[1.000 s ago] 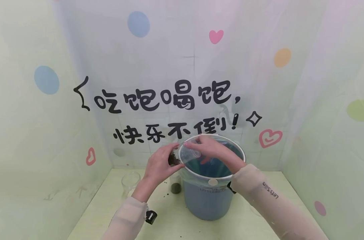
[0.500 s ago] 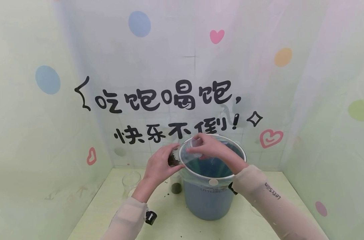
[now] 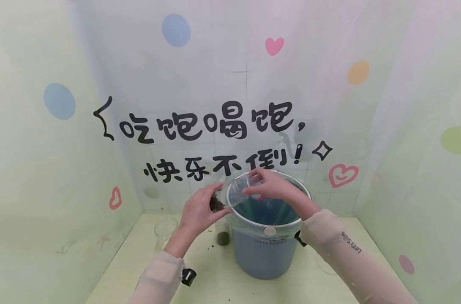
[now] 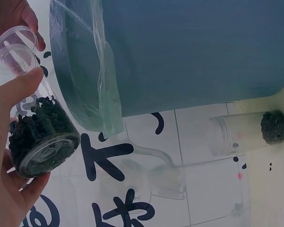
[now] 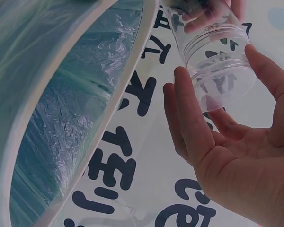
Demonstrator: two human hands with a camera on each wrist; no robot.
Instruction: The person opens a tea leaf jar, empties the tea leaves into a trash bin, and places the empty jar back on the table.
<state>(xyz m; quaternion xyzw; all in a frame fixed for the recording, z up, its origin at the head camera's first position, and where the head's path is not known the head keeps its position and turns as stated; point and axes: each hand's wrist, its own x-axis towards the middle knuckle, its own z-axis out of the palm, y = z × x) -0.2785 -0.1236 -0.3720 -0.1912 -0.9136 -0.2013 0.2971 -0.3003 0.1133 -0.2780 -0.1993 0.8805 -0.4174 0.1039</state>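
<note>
My left hand (image 3: 200,207) grips a clear jar (image 4: 45,127) with dark, crumbly bits gathered toward its base. The jar is tilted, its mouth pointing right above the left rim of a blue bucket (image 3: 264,253). With thumb and fingers, my right hand (image 3: 270,185) holds a clear lid (image 5: 227,87) right at the jar's mouth. The lid looks see-through, and I cannot tell whether it is free of the jar's threads. A thin greenish plastic bag (image 5: 71,127) lines the bucket and folds over its white rim.
Left of the bucket, a second clear jar (image 4: 246,135) stands with dark bits at its bottom. Another clear glass container (image 3: 165,230) stands farther left on the pale table (image 3: 200,274). Dark crumbs are scattered nearby. Printed curtain-like walls (image 3: 200,76) enclose the table.
My right hand has shifted a little to the right with the lid, its fingers turning at the jar's mouth. The left hand and jar have moved slightly left.
</note>
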